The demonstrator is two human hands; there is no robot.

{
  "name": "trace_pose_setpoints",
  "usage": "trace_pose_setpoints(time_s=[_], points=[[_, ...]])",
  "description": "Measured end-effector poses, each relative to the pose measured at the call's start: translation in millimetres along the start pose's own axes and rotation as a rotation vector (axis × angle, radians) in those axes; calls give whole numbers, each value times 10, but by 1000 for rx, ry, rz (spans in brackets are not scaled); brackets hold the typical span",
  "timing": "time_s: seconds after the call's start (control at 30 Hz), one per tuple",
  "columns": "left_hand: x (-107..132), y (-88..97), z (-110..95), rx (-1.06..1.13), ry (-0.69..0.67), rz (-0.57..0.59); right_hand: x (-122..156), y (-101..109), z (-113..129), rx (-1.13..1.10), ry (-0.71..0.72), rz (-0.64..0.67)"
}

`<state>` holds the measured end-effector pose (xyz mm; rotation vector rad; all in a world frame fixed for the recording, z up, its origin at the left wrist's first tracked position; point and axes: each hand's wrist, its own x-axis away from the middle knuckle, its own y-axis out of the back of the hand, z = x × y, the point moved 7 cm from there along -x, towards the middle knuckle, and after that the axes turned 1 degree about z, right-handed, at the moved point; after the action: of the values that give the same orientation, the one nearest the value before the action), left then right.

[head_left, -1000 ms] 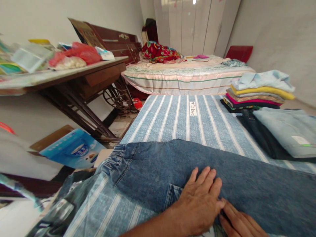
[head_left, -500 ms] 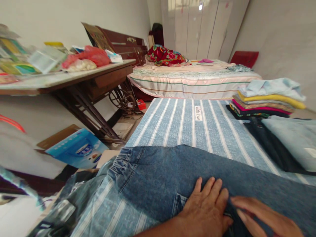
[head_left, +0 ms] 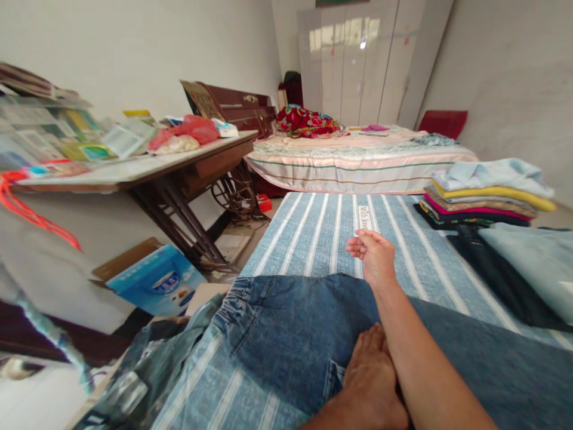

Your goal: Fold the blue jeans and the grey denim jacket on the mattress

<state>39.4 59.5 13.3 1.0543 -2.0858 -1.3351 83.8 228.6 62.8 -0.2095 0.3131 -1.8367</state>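
— Where do the jeans (head_left: 304,316) lie?
— Across the near part of the counter (head_left: 308,227), right in front of you. The gathered waistband (head_left: 237,307) points to your left, and the denim runs out of view on your right.
— And my left hand (head_left: 369,364)?
— It lies on the jeans, just beside the pocket (head_left: 334,379). Your fingers rest close together along the cloth; your thumb is hidden, so I can't tell whether you grip any denim.
— My right hand (head_left: 376,254)?
— You hold it beyond the far edge of the jeans, in front of the label (head_left: 363,216), fingers half curled, with a narrow gap to the thumb. Your right forearm crosses over the jeans and hides part of your left hand.
— What is on my right?
— A stack of folded clothes (head_left: 492,203) near the far corner, pale blue on top, yellow under it. Nearer you, pale trousers (head_left: 528,257) lie on black ones (head_left: 483,269).
— And on my left?
— A grey garment (head_left: 165,358) lies crumpled by the counter's edge, with a blue box (head_left: 156,280) beyond it. Straight ahead, the bed (head_left: 358,170) carries a red floral bundle (head_left: 308,119).
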Motion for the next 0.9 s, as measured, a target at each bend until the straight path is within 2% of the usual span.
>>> trace_pose_setpoints(time_s=[0.1, 0.17, 0.23, 0.3, 0.37, 0.47, 0.57, 0.63, 0.77, 0.9], points=[[-31, 48, 101, 266, 110, -39, -46, 207, -315, 131, -7, -49], [-45, 134, 229, 448, 212, -99, -56, 244, -454, 248, -4, -25], [-64, 309, 402, 546, 280, -187, -66, 218, -522, 384, 10, 32], [-117, 579, 591, 463, 274, -271, -77, 172, -527, 541, 34, 96], [-210, 868, 804, 219, 264, -319, -84, 139, -495, 716, 57, 147], [-385, 1090, 1202, -91, 370, -233, -71, 106, -446, 966, 65, 216], [-509, 1048, 1498, -173, 397, -79, -23, 52, -452, 1150, 50, 313], [-526, 973, 1614, -153, 382, -28, 13, 8, -482, 1238, 40, 377], [-474, 897, 1738, -82, 370, -47, 50, -53, -553, 1360, 16, 463], [-439, 880, 1765, -52, 353, -76, 56, -65, -585, 1416, -13, 511]])
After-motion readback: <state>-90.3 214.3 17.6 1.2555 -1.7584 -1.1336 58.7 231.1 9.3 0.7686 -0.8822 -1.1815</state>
